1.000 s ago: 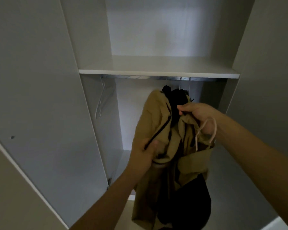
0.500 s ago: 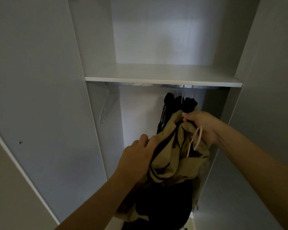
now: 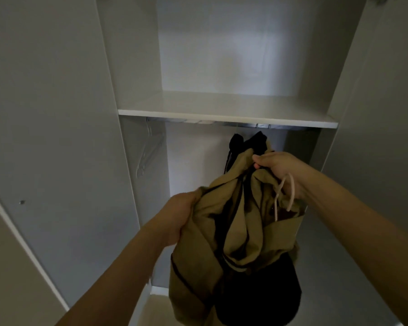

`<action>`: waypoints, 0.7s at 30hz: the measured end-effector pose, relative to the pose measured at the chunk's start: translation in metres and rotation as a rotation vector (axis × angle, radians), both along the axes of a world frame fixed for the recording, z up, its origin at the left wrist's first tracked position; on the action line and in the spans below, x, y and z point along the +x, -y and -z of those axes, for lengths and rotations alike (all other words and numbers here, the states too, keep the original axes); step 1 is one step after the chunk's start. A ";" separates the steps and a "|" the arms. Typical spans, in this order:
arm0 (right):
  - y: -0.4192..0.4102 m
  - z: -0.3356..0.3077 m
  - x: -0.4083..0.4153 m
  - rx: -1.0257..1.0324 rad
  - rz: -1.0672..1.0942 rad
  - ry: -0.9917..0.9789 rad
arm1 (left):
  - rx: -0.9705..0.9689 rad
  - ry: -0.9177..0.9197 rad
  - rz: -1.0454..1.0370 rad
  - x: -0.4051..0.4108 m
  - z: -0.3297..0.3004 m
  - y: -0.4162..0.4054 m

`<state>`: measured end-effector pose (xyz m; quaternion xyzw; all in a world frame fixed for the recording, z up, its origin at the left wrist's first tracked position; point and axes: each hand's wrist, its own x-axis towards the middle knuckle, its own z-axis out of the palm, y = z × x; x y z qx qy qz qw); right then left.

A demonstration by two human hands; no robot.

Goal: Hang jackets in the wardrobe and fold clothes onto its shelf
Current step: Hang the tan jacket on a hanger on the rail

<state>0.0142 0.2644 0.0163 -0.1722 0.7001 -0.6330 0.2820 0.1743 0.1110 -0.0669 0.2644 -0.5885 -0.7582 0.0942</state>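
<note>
A tan jacket (image 3: 205, 234) with a dark zip and a dark lining hangs bunched in front of the open white wardrobe. My left hand (image 3: 177, 217) grips its left edge. My right hand (image 3: 278, 170) pinches its top near the collar, and a pale drawstring (image 3: 285, 196) loops below that hand. Behind the tan jacket a black garment (image 3: 245, 142) hangs from the metal rail (image 3: 222, 123) under the shelf (image 3: 226, 114). The shelf's top is bare.
An empty clear hanger (image 3: 149, 151) hangs at the rail's left end against the wardrobe's side wall. The left door (image 3: 45, 137) and the right door (image 3: 375, 137) stand open on either side. Pale floor shows below the jacket.
The view has tilted up and closer to the wardrobe. The jacket has bunched lower in my hands, and my left hand has shifted from its front to its left edge.
</note>
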 end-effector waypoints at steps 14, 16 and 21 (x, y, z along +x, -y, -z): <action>-0.016 0.000 0.002 0.114 -0.239 -0.213 | -0.183 0.006 -0.132 -0.007 -0.008 -0.006; -0.013 0.001 0.008 0.127 -0.279 -0.246 | -0.897 0.017 -0.160 -0.017 -0.013 -0.004; -0.016 -0.006 0.013 0.146 -0.383 -0.273 | -1.924 -0.211 0.305 -0.043 -0.047 0.010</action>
